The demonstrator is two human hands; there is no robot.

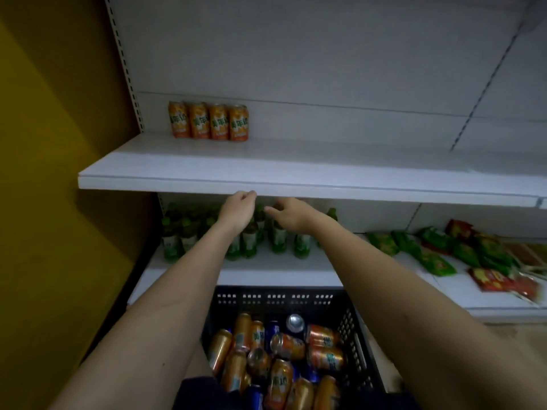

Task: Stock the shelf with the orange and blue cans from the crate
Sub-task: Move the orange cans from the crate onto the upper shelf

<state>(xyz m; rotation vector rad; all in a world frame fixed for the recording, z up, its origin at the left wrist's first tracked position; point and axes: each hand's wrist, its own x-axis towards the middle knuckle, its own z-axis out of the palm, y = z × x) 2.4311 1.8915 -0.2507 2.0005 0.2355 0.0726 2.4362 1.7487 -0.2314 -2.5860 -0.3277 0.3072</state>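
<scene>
Four orange cans (208, 121) stand upright in a touching row at the back left of the upper shelf (266, 170), labels facing out. The rest of the stock lies in the black crate (352, 329) at the bottom of the view: orange cans in the crate (288, 346) are heaped on their sides, with a few blue cans (272, 331) showing between them and one can standing so that its silver top faces up.

Both bare arms reach up over the crate toward the front edge of the upper shelf. The left hand (238, 207) is just below that edge, its fingers curled in with nothing in them. The right hand (288, 213) is beside it, fingers loosely bent and also empty, though the dim light makes this hard to confirm.

Behind the hands, green bottles (248, 241) stand on the lower shelf (281, 270), and green and red snack packets (438, 255) lie to the right.
</scene>
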